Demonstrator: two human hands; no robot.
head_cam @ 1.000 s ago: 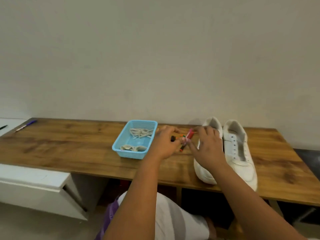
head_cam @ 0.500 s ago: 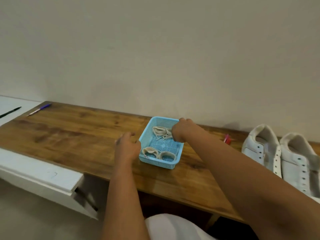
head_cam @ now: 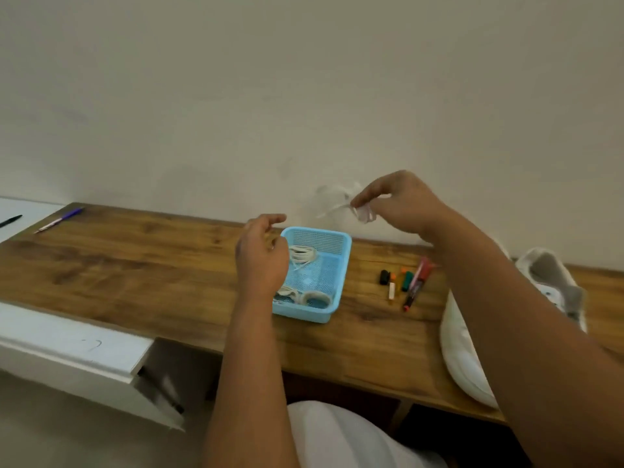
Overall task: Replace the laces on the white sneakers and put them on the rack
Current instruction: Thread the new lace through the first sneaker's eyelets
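In the head view, a long wooden bench (head_cam: 141, 265) runs along a plain pale wall (head_cam: 304, 96). Toward the middle of it, close to the front edge, stands a light blue mesh basket (head_cam: 332, 265) holding coiled white laces (head_cam: 302, 255) at its back left and more coils (head_cam: 304, 297) at its front. The right hand (head_cam: 401, 204) is raised above the back edge of the bench, just beyond the basket's far right corner, its thumb and fingers pinching a bundled white lace (head_cam: 341, 201) whose loose strands blur out to the left against the wall. The left hand (head_cam: 261, 261) hangs over the basket's left rim with its fingers loosely curled; nothing can be seen in it, though the view is from the back of the hand. To the right of the basket, about midway across the bench's depth, lie a red marker (head_cam: 417, 283) and a small cluster of caps and short pieces (head_cam: 396, 282) in black, orange, green and white. Farther right, toward the right end of the bench, sit the white sneakers (head_cam: 553, 282), side by side, largely hidden behind the right forearm; the toe of the nearer one overhangs the front edge. At the far left back corner lies a purple pen (head_cam: 59, 220), and a black pen (head_cam: 10, 220) rests on the white surface (head_cam: 67, 346) adjoining the bench's left end.
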